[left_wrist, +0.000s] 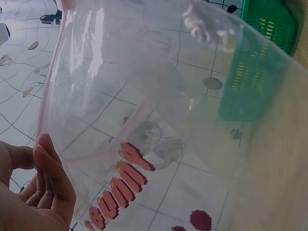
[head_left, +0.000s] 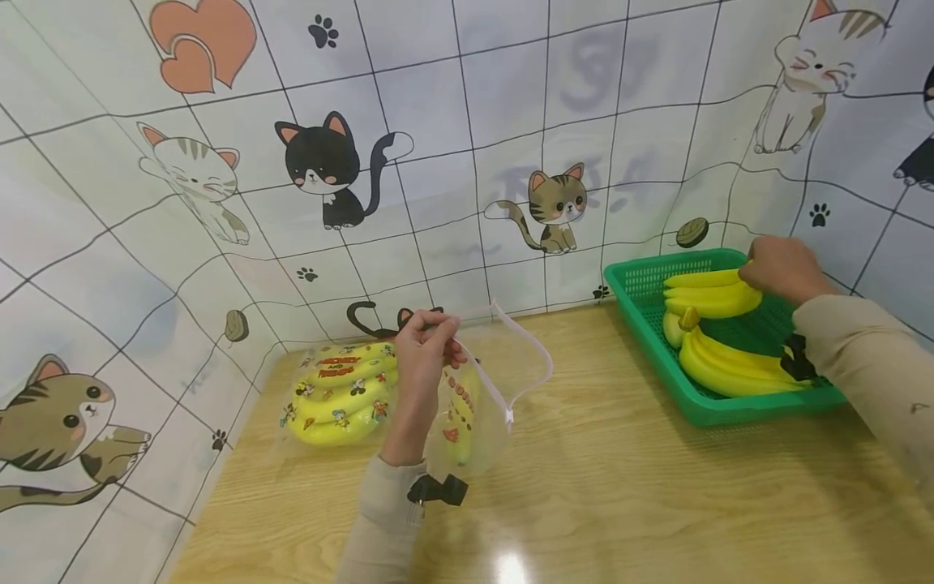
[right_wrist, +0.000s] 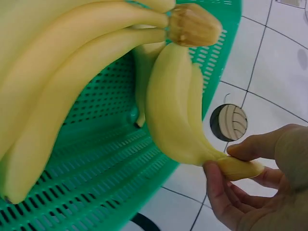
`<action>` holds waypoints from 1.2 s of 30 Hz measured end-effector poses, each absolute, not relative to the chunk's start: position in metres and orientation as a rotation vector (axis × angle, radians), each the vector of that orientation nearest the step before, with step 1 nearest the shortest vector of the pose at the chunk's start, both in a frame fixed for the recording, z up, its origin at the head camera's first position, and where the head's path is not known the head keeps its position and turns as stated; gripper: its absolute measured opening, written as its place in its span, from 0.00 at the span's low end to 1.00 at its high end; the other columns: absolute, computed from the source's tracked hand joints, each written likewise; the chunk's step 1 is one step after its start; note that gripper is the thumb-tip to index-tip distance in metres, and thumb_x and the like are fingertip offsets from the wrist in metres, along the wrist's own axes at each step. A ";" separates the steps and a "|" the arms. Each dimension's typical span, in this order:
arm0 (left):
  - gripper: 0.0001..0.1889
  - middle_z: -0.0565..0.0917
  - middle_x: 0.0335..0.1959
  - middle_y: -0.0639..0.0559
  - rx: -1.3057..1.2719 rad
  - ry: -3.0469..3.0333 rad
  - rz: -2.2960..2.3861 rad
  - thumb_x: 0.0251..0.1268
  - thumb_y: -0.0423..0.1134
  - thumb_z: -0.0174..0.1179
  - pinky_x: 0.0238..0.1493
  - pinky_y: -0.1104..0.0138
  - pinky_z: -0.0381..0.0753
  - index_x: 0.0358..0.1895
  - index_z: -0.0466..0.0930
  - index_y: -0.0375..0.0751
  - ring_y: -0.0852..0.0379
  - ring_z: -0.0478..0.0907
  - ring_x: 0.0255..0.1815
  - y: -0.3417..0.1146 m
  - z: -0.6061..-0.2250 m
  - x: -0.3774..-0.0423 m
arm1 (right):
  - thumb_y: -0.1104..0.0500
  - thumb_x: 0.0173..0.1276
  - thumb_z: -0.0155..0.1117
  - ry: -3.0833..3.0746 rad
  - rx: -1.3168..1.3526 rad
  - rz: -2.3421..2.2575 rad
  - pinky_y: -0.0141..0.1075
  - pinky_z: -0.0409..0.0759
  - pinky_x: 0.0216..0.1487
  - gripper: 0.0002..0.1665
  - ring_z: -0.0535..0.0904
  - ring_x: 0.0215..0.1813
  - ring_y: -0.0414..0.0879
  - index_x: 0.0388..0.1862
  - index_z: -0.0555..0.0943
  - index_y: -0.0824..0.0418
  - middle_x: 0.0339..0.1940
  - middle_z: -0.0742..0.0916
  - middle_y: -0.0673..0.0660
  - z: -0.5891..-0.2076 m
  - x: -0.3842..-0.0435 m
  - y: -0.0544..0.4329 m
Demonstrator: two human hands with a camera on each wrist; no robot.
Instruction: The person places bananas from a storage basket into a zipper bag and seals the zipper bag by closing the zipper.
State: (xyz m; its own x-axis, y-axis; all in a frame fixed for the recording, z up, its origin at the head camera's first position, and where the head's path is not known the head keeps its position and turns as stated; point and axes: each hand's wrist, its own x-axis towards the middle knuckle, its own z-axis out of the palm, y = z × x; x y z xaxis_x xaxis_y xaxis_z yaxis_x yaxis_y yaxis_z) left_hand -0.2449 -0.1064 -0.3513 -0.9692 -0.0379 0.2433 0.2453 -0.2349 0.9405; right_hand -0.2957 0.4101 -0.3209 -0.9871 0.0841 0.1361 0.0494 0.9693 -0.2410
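While left grip (head_left: 423,353) pinches "BUNNY" bag (left_wrist: 126,185), right grip (head_left: 790,269) pinches bananas (right_wrist: 172,110).

All 3 views share the basket (head_left: 766,331).

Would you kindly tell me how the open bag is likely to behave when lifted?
The open bag is probably floppy: its zip edge sags in a loose curve beyond the left grip. It is likely light, since the basket shows through its clear film in the left wrist view. It may be slippery too, as its surface looks shiny.
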 end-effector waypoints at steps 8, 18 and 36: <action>0.06 0.80 0.16 0.56 -0.250 -1.822 -2.324 0.72 0.34 0.63 0.19 0.73 0.78 0.43 0.78 0.34 0.61 0.78 0.14 -0.108 -0.351 -0.246 | 0.62 0.68 0.53 -2.872 -0.109 0.354 0.46 0.75 0.27 0.25 0.77 0.33 0.62 0.57 0.74 0.81 0.51 0.80 0.82 -0.300 -0.298 0.390; 0.06 0.80 0.16 0.56 -0.263 -1.814 -2.324 0.72 0.33 0.63 0.19 0.73 0.78 0.43 0.78 0.33 0.62 0.78 0.14 -0.107 -0.350 -0.247 | 0.57 0.70 0.53 -2.802 -0.088 0.463 0.39 0.74 0.24 0.28 0.77 0.30 0.58 0.60 0.77 0.78 0.51 0.82 0.81 -0.256 -0.298 0.357; 0.08 0.80 0.16 0.57 -0.256 -1.827 -2.323 0.72 0.33 0.62 0.19 0.73 0.78 0.45 0.77 0.31 0.62 0.78 0.14 -0.109 -0.350 -0.247 | 0.55 0.71 0.56 -2.640 0.209 0.587 0.35 0.78 0.20 0.22 0.80 0.30 0.57 0.57 0.82 0.67 0.50 0.85 0.74 -0.210 -0.275 0.262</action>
State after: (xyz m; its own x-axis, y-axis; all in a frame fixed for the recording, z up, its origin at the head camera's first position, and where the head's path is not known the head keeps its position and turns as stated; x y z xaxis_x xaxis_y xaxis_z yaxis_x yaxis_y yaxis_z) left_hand -0.2470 -0.1093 -0.3500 -0.9699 -0.0311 0.2413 0.2419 -0.2319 0.9422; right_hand -0.2750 0.2617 -0.2102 -0.8981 -0.0532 0.4365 -0.2331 0.8993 -0.3701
